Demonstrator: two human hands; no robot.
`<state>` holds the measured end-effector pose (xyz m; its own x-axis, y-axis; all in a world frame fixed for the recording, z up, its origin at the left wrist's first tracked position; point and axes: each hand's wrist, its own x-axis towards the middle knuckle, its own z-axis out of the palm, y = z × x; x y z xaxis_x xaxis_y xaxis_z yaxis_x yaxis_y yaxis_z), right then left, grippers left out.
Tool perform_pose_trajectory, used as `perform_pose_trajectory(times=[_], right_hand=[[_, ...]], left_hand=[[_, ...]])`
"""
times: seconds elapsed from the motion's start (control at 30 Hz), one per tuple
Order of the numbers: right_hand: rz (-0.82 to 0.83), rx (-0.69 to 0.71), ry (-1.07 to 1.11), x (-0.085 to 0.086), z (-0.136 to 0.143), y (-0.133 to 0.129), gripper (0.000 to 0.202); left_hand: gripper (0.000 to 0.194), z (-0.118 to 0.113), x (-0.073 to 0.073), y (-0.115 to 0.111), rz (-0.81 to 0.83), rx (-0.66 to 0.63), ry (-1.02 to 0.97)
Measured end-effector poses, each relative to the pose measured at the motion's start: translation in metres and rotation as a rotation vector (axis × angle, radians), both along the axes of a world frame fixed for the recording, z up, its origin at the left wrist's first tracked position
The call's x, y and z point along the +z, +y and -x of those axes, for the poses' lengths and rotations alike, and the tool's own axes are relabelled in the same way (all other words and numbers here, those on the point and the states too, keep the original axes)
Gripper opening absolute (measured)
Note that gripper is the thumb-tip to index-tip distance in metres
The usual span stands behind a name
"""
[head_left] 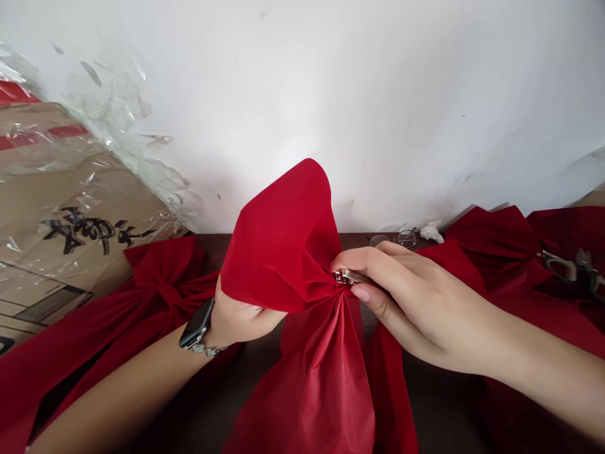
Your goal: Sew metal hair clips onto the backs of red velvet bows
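A large red velvet bow [283, 239] is held up in front of me, its loop raised and its tails [326, 378] hanging down from the gathered middle. My left hand [250, 318], with a black watch and a bracelet at the wrist, grips the bow from behind and below; the loop hides most of its fingers. Between thumb and forefinger my right hand [406, 290] pinches a small silver metal clip [347, 276] against the gathered centre. The clip's far end is partly covered by folds and fingers.
Another red bow [165, 277] lies at the left, beside a cardboard box [70, 202] with plastic wrap. More red bows [501, 252] are piled at the right, with a scissors-like tool [562, 265] on them. Eyeglasses [407, 238] and crumpled tissue [431, 231] rest by the white wall.
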<state>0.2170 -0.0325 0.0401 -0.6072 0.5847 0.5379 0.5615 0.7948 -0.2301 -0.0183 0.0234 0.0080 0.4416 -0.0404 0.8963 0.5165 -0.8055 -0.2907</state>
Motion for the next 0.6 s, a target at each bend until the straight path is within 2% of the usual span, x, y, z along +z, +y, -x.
perform_pose_trajectory(times=[0.23, 0.47, 0.6], right_hand=[[0.089, 0.019, 0.035, 0.003, -0.003, 0.003, 0.016], [0.121, -0.005, 0.023, 0.001, -0.001, 0.002, 0.018], [0.203, -0.001, 0.068, 0.002, -0.001, 0.002, 0.017]], left_hand=[[0.035, -0.004, 0.012, -0.004, 0.071, -0.013, -0.009], [0.032, -0.008, 0.016, -0.011, 0.240, -0.035, -0.032], [0.031, -0.009, 0.019, -0.014, 0.305, -0.080, -0.029]])
